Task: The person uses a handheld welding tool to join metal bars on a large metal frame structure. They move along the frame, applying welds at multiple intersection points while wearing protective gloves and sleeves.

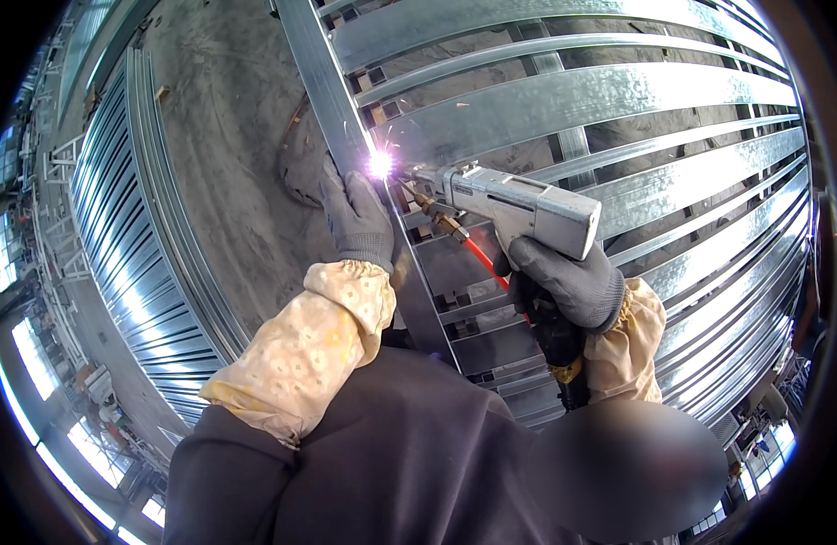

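Note:
In my gloved right hand (568, 283) is a silver handheld welding gun (532, 207), with my fingers wrapped round its grip. A bright pinkish-white weld arc with sparks burns at the nozzle, on the edge of a galvanized steel frame rail (320, 82). My gloved left hand (357, 216) lies along the rail just below the arc, fingers stretched out, holding nothing. Flat steel slats (564, 104) meet the rail from the right. A red hose (485, 261) with brass fittings runs back from the nozzle toward my right hand. Glare hides the exact joint.
Another slatted metal panel (137, 272) stands to the left across the grey floor (223, 118). A thin cable (285, 145) curves over the floor beside the rail. A dark cable sleeve (564, 350) hangs below the gun. Windows and workshop gear line the far left.

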The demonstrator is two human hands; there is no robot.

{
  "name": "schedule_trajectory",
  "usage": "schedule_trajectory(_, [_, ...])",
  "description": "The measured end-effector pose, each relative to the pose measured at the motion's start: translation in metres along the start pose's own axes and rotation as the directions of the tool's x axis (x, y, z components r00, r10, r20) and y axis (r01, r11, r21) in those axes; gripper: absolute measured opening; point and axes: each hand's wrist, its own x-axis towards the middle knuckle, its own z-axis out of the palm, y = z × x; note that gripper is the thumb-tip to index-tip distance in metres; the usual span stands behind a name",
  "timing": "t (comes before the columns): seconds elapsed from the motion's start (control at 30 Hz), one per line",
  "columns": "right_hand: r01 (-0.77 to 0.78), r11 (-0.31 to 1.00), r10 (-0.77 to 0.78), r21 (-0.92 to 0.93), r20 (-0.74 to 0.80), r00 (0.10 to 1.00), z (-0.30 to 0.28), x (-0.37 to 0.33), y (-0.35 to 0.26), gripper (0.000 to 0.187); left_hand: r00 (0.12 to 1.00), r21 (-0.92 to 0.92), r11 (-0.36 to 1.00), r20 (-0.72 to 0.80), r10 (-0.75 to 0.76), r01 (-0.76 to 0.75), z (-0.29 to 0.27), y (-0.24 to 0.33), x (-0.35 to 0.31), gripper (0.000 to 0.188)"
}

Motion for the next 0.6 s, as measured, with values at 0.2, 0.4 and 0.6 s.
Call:
schedule_trajectory(0.2, [0.003,1.0,-0.003,-0.016,0.004,1.0,-0.0015,-0.0005,0.0037,0.05,0.999,0.016,0.999,0.017,-0.033,0.033,-0.0001,0.0,-0.0002,0.044])
schedule_trajectory(0.4, [0.0,1.0,0.0,0.026,0.0,1.0,-0.0007,-0.0023,0.0021,0.036,1.0,0.007,1.0,0.016,-0.024,0.024,0.0002,-0.0014,0.0003,0.045])
schedule_trajectory(0.6, [-0.015,1.0,0.015,0.017,0.009,1.0,-0.0012,-0.0035,0.0033,0.033,0.999,0.017,0.999,0.025,-0.028,0.028,-0.0007,0.0021,0.0012,0.045])
